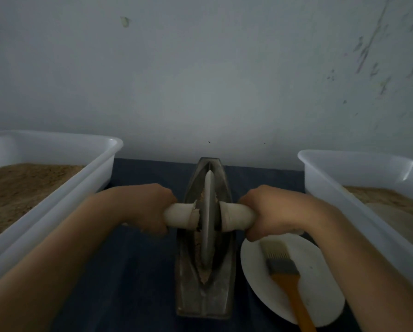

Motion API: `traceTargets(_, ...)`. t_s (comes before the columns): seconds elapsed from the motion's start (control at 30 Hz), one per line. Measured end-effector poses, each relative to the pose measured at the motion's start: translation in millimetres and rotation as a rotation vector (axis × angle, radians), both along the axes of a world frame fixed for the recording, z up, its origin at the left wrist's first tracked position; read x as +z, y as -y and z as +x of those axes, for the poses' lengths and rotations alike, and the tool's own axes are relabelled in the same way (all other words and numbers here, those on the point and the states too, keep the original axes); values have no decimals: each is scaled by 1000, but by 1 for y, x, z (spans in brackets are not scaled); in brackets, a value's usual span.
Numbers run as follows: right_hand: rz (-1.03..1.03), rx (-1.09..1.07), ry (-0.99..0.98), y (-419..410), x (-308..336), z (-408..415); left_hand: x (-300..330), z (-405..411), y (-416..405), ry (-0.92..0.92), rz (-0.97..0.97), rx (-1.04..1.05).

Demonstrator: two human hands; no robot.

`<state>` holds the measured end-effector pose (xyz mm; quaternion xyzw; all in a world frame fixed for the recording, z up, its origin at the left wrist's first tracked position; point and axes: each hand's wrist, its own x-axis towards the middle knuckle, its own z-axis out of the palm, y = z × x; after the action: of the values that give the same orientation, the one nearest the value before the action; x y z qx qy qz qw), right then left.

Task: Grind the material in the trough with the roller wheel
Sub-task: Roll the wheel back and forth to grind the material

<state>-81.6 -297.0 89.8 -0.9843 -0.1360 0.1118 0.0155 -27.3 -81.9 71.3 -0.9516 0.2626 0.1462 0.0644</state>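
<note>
A long grey metal trough [203, 300] lies lengthwise on the dark blue cloth in the middle. The thin metal roller wheel [208, 216] stands upright in its groove, with brown ground material [203, 275] along the groove on both sides. A white-wrapped axle handle sticks out on each side of the wheel. My left hand [150, 208] grips the left handle [180, 215], and my right hand [270, 212] grips the right handle [236, 216].
A white plastic tub [64, 188] of brown granular material stands at the left, and another white tub [344, 188] with brown powder at the right. A white plate [320, 295] near the front right carries a brush [284, 271] with an orange handle. A pale wall rises behind the table.
</note>
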Motion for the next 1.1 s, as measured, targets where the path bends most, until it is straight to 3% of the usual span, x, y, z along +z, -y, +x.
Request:
traceTargets(0.1, -60, -23, 139, 2, -14, 14, -9, 9, 2, 172, -73, 14)
traceTargets(0.33, -7, -64, 683, 13, -52, 51, -37, 34, 13, 699, -239, 54)
traceTargets(0.47, 4, -70, 760, 14, -59, 57, -44, 39, 17, 833, -300, 72)
traceTargets(0.6, -43, -67, 690, 15, -51, 50, -40, 35, 15, 743, -269, 60)
traceTargets(0.8, -23, -45, 180, 7, -18, 21, -13, 15, 5, 299, -120, 32)
traceTargets(0.93, -21, 0, -36, 2, -1, 1, 5, -5, 1, 34, -24, -20)
traceTargets(1.03, 35, 6, -116, 1, 4, -7, 11, -9, -3, -87, -24, -9)
traceTargets(1.1, 8, 6, -103, -1, 4, -4, 9, -6, -2, -75, -12, -1)
